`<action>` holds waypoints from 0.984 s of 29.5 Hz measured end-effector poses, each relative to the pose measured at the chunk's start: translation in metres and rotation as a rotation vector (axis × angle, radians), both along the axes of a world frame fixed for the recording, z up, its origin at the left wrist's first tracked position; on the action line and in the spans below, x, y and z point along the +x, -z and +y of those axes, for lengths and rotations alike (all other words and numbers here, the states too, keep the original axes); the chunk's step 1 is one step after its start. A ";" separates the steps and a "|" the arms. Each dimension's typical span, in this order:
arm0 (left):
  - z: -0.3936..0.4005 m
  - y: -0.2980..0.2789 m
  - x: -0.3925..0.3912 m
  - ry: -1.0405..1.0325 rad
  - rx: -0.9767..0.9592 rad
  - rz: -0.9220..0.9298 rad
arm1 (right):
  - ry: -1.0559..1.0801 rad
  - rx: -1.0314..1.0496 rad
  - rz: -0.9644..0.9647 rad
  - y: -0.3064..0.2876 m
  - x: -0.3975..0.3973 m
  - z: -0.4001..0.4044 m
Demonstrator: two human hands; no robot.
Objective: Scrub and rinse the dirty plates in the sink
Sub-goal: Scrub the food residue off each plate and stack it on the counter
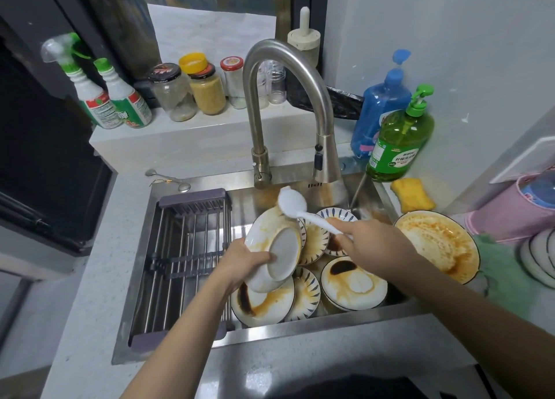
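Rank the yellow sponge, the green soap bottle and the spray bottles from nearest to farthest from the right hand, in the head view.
From the right hand:
1. yellow sponge, right sink edge.
2. green soap bottle, behind the sponge.
3. spray bottles, far-left ledge.

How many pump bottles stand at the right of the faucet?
2: a blue pump bottle against the wall, and a green pump bottle in front of it, at the sink's back right corner. None seems hidden.

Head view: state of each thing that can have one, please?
Left hand: grips tilted bowl.
Bowl: underside showing, sauce-streaked.
Right hand: grips brush handle.
Dish brush: head at bowl's rim.
Faucet: flow not discernible.
Plates in sink: dirty.
Drying rack: empty.
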State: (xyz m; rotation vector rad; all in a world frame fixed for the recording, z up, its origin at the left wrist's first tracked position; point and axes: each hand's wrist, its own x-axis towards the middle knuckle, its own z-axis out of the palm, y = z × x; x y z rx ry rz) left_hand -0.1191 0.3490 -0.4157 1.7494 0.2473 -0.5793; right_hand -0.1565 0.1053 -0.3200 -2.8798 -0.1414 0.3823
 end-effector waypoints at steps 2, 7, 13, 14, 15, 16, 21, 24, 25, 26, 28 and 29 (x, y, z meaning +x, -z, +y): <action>-0.004 -0.003 -0.001 0.043 0.037 -0.020 | -0.002 -0.050 -0.007 -0.002 -0.005 0.000; -0.004 -0.003 0.004 0.040 0.080 -0.035 | -0.127 -0.031 -0.075 -0.007 -0.020 0.013; -0.008 -0.007 0.006 0.042 0.060 -0.056 | -0.171 -0.047 -0.102 -0.013 -0.026 0.013; -0.008 -0.006 0.007 0.038 0.058 -0.054 | -0.188 -0.056 -0.105 -0.016 -0.029 0.015; -0.007 -0.007 0.009 0.036 0.062 -0.050 | -0.177 -0.078 -0.107 -0.014 -0.024 0.015; -0.008 -0.008 0.009 0.039 0.062 -0.044 | -0.140 -0.112 -0.101 -0.012 -0.016 0.010; -0.009 -0.006 0.008 0.036 0.045 -0.061 | -0.197 -0.120 -0.129 -0.013 -0.029 0.017; -0.006 -0.004 0.009 0.050 0.076 -0.068 | -0.197 -0.168 -0.124 -0.010 -0.024 0.017; -0.006 -0.004 0.008 0.052 0.076 -0.059 | -0.138 -0.182 -0.114 -0.006 -0.016 0.012; -0.007 -0.005 0.007 0.050 0.071 -0.050 | -0.090 -0.174 -0.111 -0.006 -0.013 0.010; -0.007 -0.005 0.004 0.010 0.020 -0.036 | -0.094 -0.141 -0.112 -0.005 -0.019 0.012; -0.006 -0.003 0.004 -0.028 -0.013 -0.029 | -0.126 -0.089 -0.126 -0.004 -0.027 0.016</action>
